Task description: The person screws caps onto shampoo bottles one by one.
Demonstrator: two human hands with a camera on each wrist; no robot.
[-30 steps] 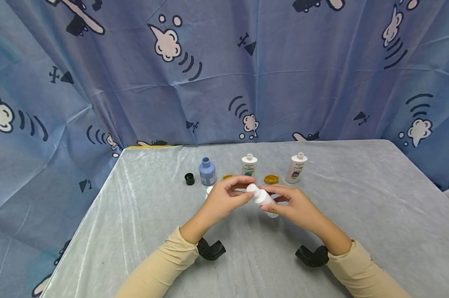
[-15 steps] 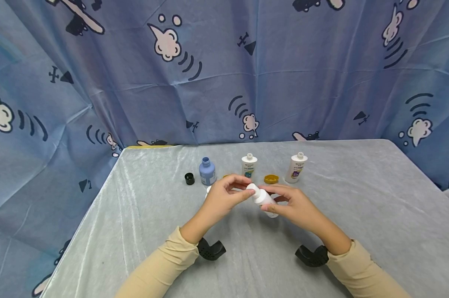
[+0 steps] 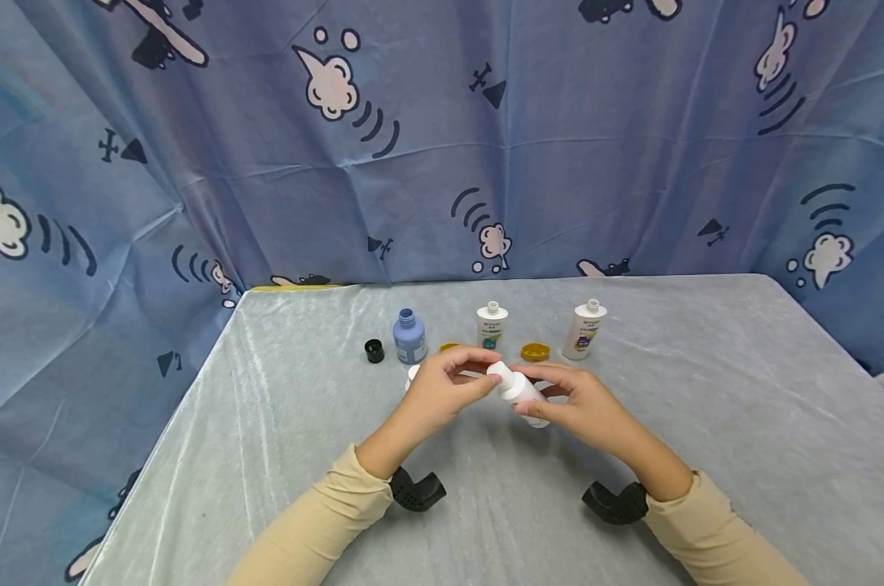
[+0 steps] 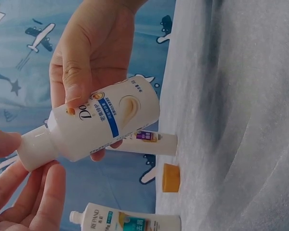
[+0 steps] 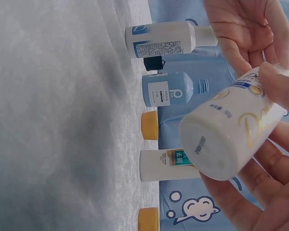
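A small white lotion bottle [image 3: 531, 399] is held tilted above the table, its cap end up and toward the left. My right hand [image 3: 584, 407] grips its body, thumb on the near side and fingers on the far side. With thumb and fingers, my left hand [image 3: 445, 387] pinches the white cap [image 4: 37, 148], which sits on the bottle's neck. A blue and gold printed label faces the left wrist camera. In the right wrist view the bottle's base [image 5: 209, 149] points toward the camera.
Behind the hands stand an uncapped blue bottle [image 3: 410, 338] and two uncapped white bottles, one middle [image 3: 492, 325] and one right [image 3: 584, 330]. A black cap [image 3: 374, 351] and yellow caps [image 3: 535, 352] lie nearby. Another white bottle [image 5: 159, 39], capped, is mostly behind my left hand.
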